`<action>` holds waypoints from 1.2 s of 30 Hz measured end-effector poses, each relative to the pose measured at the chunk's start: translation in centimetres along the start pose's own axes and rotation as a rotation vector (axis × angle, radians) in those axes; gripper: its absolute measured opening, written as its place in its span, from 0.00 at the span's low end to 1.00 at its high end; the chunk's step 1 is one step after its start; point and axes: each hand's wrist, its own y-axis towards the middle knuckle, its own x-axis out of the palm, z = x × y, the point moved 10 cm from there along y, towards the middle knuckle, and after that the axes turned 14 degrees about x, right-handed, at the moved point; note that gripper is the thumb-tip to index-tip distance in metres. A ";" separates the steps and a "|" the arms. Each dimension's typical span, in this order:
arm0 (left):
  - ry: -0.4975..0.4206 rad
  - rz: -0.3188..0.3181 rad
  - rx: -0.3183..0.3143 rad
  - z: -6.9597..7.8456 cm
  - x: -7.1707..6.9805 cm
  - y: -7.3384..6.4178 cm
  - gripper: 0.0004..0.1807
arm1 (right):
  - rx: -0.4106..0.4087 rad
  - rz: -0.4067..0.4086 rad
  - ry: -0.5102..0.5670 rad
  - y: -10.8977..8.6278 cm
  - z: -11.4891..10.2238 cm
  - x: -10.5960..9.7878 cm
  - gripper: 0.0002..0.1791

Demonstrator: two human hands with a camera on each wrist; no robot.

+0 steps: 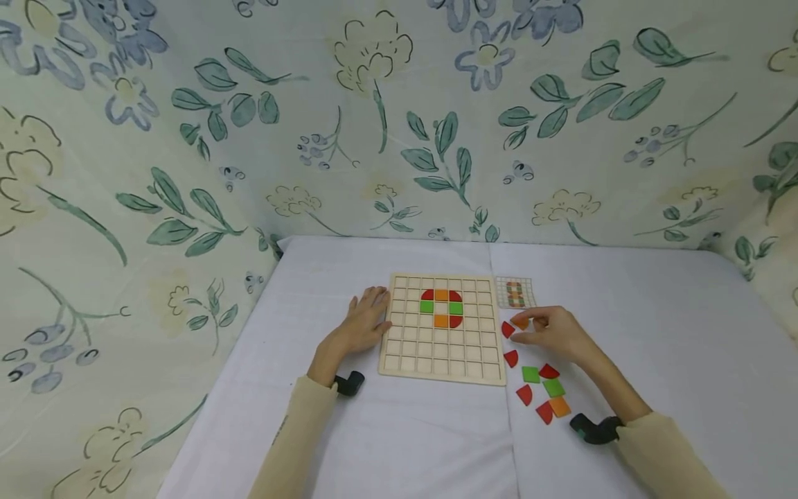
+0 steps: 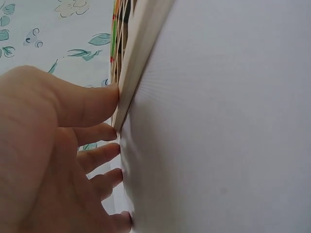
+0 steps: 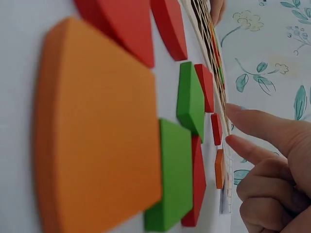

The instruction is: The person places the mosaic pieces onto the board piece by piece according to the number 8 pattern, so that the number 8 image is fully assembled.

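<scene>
A square wooden grid board (image 1: 442, 357) lies on the white table with red, orange and green pieces set in its upper middle cells. My left hand (image 1: 364, 322) rests at its left edge, fingers spread; in the left wrist view the thumb (image 2: 92, 104) touches the board's side. Right of the board, my right hand (image 1: 555, 333) hovers with thumb and index finger apart. Nearest its fingertips are a red quarter-round piece (image 1: 508, 329) and an orange piece (image 1: 520, 323), partly covered by the hand. No piece shows between the fingertips in the right wrist view.
Several loose pieces lie below the right hand, among them a green square (image 1: 530, 375), an orange square (image 1: 559, 407) and a red quarter-round (image 1: 524, 395). A small pattern card (image 1: 502, 294) lies beside the board's upper right corner. Floral cloth (image 1: 374, 173) hangs behind the table.
</scene>
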 end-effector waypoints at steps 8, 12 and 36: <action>-0.064 -0.034 -0.028 -0.2 0.7 0.0 0.37 | -0.016 0.040 -0.070 0.0 -1.2 0.5 0.18; -0.074 -0.042 -0.038 -0.2 0.7 0.0 0.37 | -0.023 0.018 -0.066 -0.2 -1.1 0.5 0.16; -0.092 -0.064 -0.030 -0.3 1.2 -0.1 0.38 | -0.002 0.058 -0.042 -0.7 -0.1 0.3 0.20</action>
